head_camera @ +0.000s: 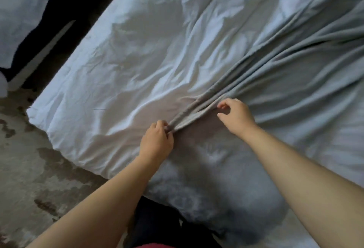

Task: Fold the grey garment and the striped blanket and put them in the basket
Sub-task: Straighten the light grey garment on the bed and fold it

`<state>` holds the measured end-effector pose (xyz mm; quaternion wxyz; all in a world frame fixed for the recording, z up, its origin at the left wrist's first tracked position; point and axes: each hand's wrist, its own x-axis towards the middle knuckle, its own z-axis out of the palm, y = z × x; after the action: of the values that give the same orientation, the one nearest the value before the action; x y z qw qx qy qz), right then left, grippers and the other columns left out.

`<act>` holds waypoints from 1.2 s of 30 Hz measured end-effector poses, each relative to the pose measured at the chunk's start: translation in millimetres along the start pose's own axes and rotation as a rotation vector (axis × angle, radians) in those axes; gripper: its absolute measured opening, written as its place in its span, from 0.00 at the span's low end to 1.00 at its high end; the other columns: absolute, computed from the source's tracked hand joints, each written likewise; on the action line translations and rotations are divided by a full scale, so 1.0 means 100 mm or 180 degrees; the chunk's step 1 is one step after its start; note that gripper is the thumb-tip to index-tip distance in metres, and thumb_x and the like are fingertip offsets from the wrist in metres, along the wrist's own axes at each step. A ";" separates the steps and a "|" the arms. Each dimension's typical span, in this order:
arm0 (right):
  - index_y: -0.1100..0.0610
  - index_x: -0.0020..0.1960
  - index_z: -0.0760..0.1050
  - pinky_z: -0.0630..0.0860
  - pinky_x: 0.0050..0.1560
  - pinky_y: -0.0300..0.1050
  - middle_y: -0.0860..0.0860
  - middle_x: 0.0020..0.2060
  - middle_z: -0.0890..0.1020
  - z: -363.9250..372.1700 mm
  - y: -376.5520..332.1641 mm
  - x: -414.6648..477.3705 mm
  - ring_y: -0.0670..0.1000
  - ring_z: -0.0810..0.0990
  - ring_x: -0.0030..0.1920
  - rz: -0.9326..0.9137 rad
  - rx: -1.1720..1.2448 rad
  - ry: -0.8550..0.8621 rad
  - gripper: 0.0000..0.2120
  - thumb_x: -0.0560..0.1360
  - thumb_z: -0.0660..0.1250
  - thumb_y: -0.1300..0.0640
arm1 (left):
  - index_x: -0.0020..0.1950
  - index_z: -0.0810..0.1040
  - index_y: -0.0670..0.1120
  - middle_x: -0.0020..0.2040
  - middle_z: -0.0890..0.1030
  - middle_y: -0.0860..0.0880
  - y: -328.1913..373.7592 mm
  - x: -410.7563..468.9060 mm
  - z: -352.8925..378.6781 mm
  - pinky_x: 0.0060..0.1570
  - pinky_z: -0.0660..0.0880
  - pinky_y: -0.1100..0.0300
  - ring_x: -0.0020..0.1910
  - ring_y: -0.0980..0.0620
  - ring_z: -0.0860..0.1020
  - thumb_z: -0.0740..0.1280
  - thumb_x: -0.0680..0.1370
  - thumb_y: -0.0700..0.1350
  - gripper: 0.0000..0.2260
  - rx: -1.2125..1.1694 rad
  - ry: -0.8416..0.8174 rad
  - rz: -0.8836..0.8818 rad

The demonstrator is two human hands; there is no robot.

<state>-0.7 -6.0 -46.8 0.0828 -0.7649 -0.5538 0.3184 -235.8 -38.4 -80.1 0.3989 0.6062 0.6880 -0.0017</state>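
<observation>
A grey garment (295, 74) lies bunched in long pleats across the right half of a bed, stretching from the upper right down to my hands. My left hand (156, 141) pinches the garment's gathered near corner. My right hand (235, 114) hovers just right of the pleated edge with fingers and thumb curled towards each other; nothing shows between them. No striped blanket or basket is in view.
The bed is covered with a crumpled white sheet (137, 51); its corner (31, 112) sits at the left. A mottled grey floor (29, 169) lies below left. Dark shapes (49, 31) stand at the upper left beside the bed.
</observation>
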 end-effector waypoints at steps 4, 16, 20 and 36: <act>0.59 0.52 0.80 0.69 0.49 0.39 0.56 0.50 0.81 -0.40 0.72 -0.33 0.55 0.79 0.52 0.0773 0.0058 0.0215 0.10 0.71 0.70 0.64 | 0.64 0.71 0.47 0.62 0.75 0.42 0.51 0.21 0.05 0.54 0.72 0.52 0.59 0.40 0.75 0.63 0.77 0.47 0.16 0.0232 -0.0189 0.0312; 0.63 0.58 0.76 0.72 0.55 0.46 0.62 0.55 0.81 -0.68 2.31 -0.99 0.61 0.78 0.57 0.2820 0.0844 0.1048 0.13 0.76 0.66 0.59 | 0.64 0.75 0.48 0.60 0.75 0.40 1.59 0.93 0.36 0.54 0.73 0.51 0.58 0.39 0.75 0.67 0.75 0.52 0.19 0.1160 -0.0151 0.0929; 0.67 0.51 0.76 0.72 0.49 0.50 0.68 0.53 0.79 -0.62 2.56 -0.78 0.65 0.78 0.55 0.3318 0.1232 0.1382 0.15 0.77 0.63 0.54 | 0.47 0.78 0.44 0.51 0.77 0.40 1.80 1.13 0.48 0.47 0.72 0.55 0.51 0.39 0.77 0.67 0.75 0.54 0.13 0.1228 0.0001 0.0912; 0.61 0.48 0.77 0.74 0.47 0.50 0.60 0.45 0.79 -0.87 2.64 -0.78 0.53 0.77 0.45 0.3174 0.2964 0.1871 0.12 0.77 0.64 0.52 | 0.55 0.77 0.38 0.56 0.79 0.36 2.04 1.02 0.45 0.51 0.70 0.54 0.57 0.37 0.76 0.56 0.81 0.45 0.14 0.0888 0.0297 0.0286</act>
<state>245.2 -155.2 -74.2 0.3889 -0.8649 0.0965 0.3022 -35.2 79.1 -68.9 0.2781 0.6854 0.6710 -0.0513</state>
